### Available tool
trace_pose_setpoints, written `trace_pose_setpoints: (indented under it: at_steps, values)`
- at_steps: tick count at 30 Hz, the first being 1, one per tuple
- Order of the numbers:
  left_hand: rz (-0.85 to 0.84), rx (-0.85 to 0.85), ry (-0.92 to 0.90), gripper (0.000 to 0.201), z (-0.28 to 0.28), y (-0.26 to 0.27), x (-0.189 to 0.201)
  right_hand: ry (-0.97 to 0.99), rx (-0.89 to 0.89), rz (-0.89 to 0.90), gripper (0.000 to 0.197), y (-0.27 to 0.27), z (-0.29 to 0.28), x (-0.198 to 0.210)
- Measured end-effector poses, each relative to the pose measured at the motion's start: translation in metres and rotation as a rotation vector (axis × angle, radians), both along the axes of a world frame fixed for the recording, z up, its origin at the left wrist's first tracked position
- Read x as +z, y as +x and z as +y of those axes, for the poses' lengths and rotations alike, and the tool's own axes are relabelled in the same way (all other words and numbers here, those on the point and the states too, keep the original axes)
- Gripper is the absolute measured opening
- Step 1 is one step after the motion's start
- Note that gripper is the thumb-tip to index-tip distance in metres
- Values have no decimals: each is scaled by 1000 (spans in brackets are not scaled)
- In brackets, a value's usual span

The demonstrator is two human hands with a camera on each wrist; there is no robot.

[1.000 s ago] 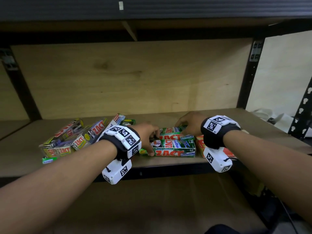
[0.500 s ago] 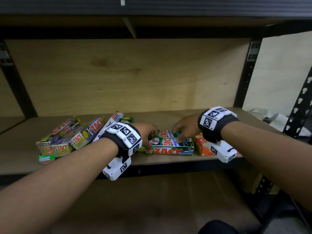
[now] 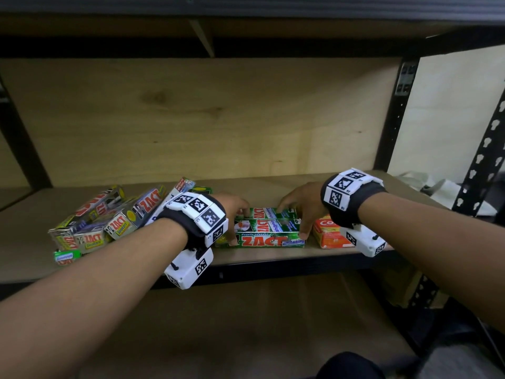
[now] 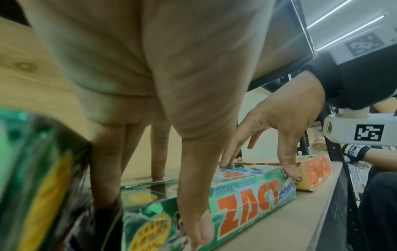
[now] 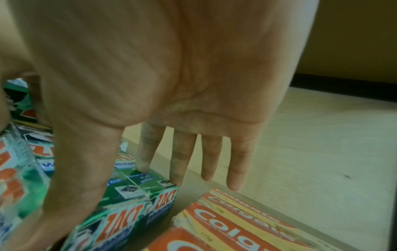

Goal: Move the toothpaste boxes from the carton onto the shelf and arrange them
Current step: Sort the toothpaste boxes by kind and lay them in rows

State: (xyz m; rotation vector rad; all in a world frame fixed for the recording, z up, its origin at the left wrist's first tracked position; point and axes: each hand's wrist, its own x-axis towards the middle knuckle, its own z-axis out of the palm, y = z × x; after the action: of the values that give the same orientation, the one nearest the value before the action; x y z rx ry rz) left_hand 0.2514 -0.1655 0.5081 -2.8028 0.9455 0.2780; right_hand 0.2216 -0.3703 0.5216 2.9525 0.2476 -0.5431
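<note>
Three green ZACT toothpaste boxes (image 3: 269,242) (image 4: 247,200) (image 5: 120,215) lie side by side near the front edge of the wooden shelf (image 3: 273,257). My left hand (image 3: 237,225) (image 4: 178,205) is at their left end, with straight fingers on top and the thumb on the front face. My right hand (image 3: 293,222) (image 5: 86,195) is at their right end, its straight fingertips touching the tops and its thumb at the front corner. Orange Colgate boxes (image 3: 328,236) (image 5: 236,225) lie just to the right. No carton is recognisable in any view.
A loose heap of silver and green ZACT boxes (image 3: 109,217) covers the shelf's left part. The plywood back wall (image 3: 218,119) closes the rear, and a black upright (image 3: 393,119) stands at the right. A lower shelf board (image 3: 246,324) lies beneath.
Both hands stay at the ends of the green boxes. My right hand's fingers have come forward from the rear box onto the tops. The head view has shifted slightly.
</note>
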Motion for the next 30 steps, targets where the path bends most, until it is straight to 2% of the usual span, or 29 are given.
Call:
trace_pose_setpoints:
  at_steps: [11, 16, 25, 30]
  values:
    - [-14, 79, -3, 78, -16, 11, -2, -43, -16, 53, 89, 40, -3, -3]
    - [-137, 131, -54, 40, -27, 29, -16, -50, -43, 70, 86, 58, -8, -1]
    - [-29, 137, -10, 46, -40, 57, -5, -26, -80, 70, 86, 80, -21, -8]
    - [-80, 101, -7, 47, -39, 60, -7, -51, -77, 51, 84, 84, -25, -9]
